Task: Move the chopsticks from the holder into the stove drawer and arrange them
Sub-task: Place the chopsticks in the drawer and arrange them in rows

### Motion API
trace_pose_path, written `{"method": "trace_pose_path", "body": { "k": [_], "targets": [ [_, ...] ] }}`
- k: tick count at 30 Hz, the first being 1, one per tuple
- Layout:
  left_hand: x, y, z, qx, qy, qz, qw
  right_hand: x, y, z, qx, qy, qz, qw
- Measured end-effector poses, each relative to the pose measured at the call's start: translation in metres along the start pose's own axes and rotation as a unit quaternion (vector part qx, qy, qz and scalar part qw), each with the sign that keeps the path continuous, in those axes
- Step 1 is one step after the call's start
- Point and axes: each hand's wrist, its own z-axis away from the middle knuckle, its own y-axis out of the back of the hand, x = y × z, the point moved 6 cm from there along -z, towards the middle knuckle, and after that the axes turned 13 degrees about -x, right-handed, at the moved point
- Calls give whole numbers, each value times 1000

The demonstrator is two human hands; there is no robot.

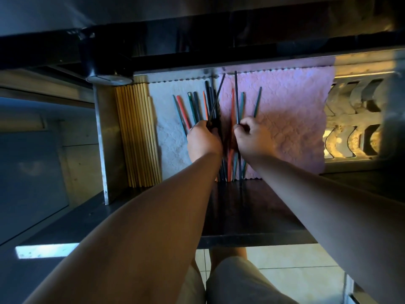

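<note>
Both bare forearms extend forward, roughly parallel. The left hand (202, 140), knuckles up, has its fingers curled closed around a thin dark chopstick (217, 99). The right hand (252, 137) pinches a second upright dark chopstick (236, 97) between thumb and fingertips.

The open drawer (100, 137) holds a white cloth (168, 137), a pink cloth (295, 119), wooden chopsticks (138, 137) at left, and coloured chopsticks (184, 110) across both cloths.

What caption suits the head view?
Left hand and right hand each hold a dark chopstick over coloured chopsticks in the drawer.
</note>
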Motion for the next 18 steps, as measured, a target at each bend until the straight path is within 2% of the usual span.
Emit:
{"method": "trace_pose_path", "body": {
  "k": [4, 10, 18],
  "targets": [
    [1, -1, -5, -32, 30, -15, 999, 0, -2, 0, -5, 3, 0, 1000],
    [2, 6, -7, -68, 63, 48, 995, -2, -11, -4, -13, -8, -15, 1000],
    [-8, 25, 1, -99, 0, 9, 995, -3, -29, -13, 35, -62, -62, 996]
  ]
}}
